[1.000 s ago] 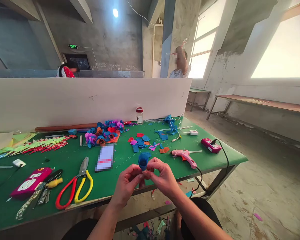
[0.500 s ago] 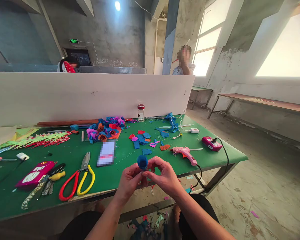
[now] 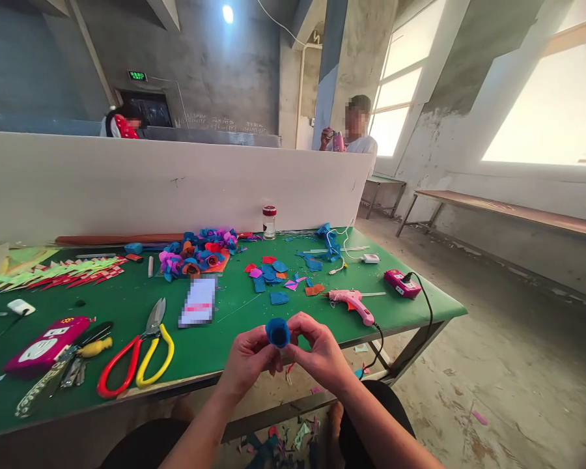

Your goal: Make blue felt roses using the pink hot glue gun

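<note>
Over the table's front edge, my left hand (image 3: 248, 357) and my right hand (image 3: 321, 350) pinch a small cup-shaped blue paper flower (image 3: 278, 333) from both sides. Its round mouth faces up toward me, while its lower end is hidden by my fingers. Just beyond lie cut paper petals (image 3: 279, 298) in blue, red, orange and pink. A pink glue gun (image 3: 354, 302) rests to the right of the petals. Finished paper flowers (image 3: 191, 253) in blue, purple and orange are heaped at the back left.
Left on the green table (image 3: 244, 319) are scissors (image 3: 149, 342), a phone (image 3: 198, 301), keys (image 3: 73, 372) and a magenta box (image 3: 49, 345). A lidded jar (image 3: 269, 223) stands by the white partition (image 3: 200, 182). A power socket (image 3: 402, 284) lies right. Two people are behind the partition.
The view has shifted slightly to the right. My hands keep hold of the blue flower, its mouth now tipped more toward me. Behind the partition, the person at right has lowered a pink bottle.
</note>
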The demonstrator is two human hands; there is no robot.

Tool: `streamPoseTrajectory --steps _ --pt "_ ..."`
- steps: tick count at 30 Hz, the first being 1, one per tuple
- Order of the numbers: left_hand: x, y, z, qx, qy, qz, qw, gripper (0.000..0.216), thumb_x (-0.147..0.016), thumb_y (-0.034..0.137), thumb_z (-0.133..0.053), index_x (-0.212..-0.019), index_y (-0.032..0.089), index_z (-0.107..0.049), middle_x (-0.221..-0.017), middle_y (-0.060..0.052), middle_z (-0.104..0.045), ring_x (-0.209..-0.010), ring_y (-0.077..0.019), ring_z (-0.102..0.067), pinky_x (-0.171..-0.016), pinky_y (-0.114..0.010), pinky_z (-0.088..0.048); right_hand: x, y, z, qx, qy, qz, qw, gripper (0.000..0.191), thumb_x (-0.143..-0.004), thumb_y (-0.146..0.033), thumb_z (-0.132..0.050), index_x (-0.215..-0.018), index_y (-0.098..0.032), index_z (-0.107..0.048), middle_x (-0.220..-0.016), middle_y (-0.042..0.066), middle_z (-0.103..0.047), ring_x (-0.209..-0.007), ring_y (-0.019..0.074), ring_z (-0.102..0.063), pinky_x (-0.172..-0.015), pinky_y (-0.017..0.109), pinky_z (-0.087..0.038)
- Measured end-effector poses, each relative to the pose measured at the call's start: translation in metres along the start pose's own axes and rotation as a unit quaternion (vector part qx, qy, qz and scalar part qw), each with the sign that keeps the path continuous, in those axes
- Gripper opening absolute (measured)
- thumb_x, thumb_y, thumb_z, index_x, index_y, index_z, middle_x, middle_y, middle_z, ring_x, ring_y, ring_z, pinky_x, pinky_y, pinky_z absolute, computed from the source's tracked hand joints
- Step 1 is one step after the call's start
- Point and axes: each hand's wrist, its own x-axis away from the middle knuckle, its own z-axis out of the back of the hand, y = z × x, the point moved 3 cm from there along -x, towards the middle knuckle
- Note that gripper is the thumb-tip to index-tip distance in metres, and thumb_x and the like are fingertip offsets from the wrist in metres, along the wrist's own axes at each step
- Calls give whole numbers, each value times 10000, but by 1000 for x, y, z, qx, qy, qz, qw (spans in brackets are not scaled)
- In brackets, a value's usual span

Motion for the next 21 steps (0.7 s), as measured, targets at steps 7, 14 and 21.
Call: streamPoseTrajectory --steps 7,14,21 --pt "1 -7 -4 20 26 8 999 287 -731 439 -724 -706 163 -649 -461 11 -578 -392 -122 -531 -404 -225 -414 -1 4 -2 -86 -2 -70 994 289 -717 -424 -743 -814 -189 -605 -734 -19 -551 -661 126 -498 -647 257 -438" --pt "1 -13 -7 50 35 12 998 275 -765 419 -703 -711 162 -621 -485 12 -580 -429 -106 -506 -448 -220 -393 -3 11 -1 -29 43 -72 996 172 -718 -327 -708 -743 -182 -620 -734 -5 -580 -651 127 -492 -639 262 -439" --pt "0 -14 -7 52 49 10 997 298 -716 416 -744 -639 150 -632 -466 53 -447 -442 -65 -363 -441 -198 -292 -2 10 -4 -21 40 -58 997 76 -730 -246 -684 -756 -181 -654 -755 -5 -592 -671 128 -502 -676 261 -435"
